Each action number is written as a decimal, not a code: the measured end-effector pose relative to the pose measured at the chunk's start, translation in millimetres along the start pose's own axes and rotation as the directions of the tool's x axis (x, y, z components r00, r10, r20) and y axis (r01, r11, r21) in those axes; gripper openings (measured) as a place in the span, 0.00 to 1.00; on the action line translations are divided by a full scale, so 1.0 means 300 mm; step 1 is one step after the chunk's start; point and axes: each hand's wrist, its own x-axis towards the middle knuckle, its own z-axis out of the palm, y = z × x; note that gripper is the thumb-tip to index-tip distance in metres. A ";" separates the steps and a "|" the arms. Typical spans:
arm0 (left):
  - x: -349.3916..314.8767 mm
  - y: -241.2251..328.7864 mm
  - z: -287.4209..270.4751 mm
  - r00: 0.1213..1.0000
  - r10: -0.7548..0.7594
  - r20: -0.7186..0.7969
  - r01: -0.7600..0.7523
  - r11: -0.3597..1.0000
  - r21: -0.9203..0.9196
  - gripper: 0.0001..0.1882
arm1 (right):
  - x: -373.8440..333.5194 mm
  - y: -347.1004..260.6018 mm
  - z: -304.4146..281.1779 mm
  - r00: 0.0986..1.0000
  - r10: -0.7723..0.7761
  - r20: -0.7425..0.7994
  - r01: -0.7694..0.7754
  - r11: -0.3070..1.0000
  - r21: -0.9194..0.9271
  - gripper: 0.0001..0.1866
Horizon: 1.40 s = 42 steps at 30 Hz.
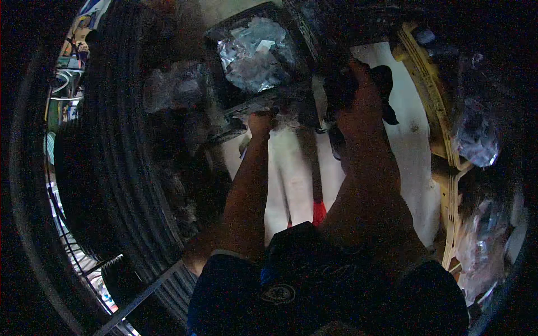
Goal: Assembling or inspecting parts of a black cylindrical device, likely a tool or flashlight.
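Observation:
The scene is very dark. My left hand (260,123) is closed at the near edge of a black crate (227,101), beside some crumpled clear plastic; its fingers are partly in shadow, and what they grip cannot be made out. Clear plastic bags (258,56) fill the crate, their contents too dim to name. To the right, my right hand (358,81) is bent round a limp-looking black thing (385,92) that hangs out past the wrist. Shadow hides most of its fingers.
Along the right runs a yellow slatted plastic frame (434,84), with clear plastic bags (476,137) beyond it. A dark ribbed stack (126,140) rises on the left. Pale floor (412,134) shows below, and another plastic bag (174,84) lies left of the crate.

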 end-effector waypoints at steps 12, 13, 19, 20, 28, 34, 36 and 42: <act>-0.207 -0.680 -0.029 0.914 0.133 -0.383 -0.079 0.985 0.154 0.13 | -0.124 -0.152 0.136 0.894 0.380 0.236 -0.429 0.578 0.694 0.16; -0.230 -0.775 -0.019 0.854 0.289 -0.433 -0.179 0.944 0.277 0.15 | -0.121 -0.148 0.149 0.897 0.375 0.232 -0.427 0.605 0.673 0.16; -0.259 -1.089 0.002 0.989 0.035 -0.140 0.015 0.940 0.340 0.31 | -0.126 -0.082 0.181 0.897 0.380 0.225 -0.437 0.692 0.574 0.19; -0.258 -1.090 0.013 0.991 0.047 -0.125 0.020 0.872 0.489 0.30 | -0.132 -0.069 0.185 0.895 0.387 0.222 -0.442 0.706 0.553 0.20; -0.225 -1.019 0.075 0.989 -0.124 -0.084 0.139 0.545 0.827 0.28 | -0.140 0.000 0.279 0.880 0.410 0.237 -0.474 0.755 0.453 0.24; -0.274 -0.932 0.110 0.982 -0.113 -0.149 0.185 0.701 0.689 0.15 | -0.142 0.045 0.297 0.901 0.369 0.227 -0.431 0.815 0.388 0.28; -0.272 -0.844 0.095 0.988 -0.043 -0.146 0.121 0.803 0.583 0.13 | -0.140 0.067 0.301 0.916 0.336 0.221 -0.395 0.855 0.335 0.29; -0.260 -0.419 -0.213 0.940 -0.241 0.240 0.339 0.728 -0.596 0.27 | -0.155 0.112 0.335 0.944 0.247 0.219 -0.273 0.957 0.094 0.33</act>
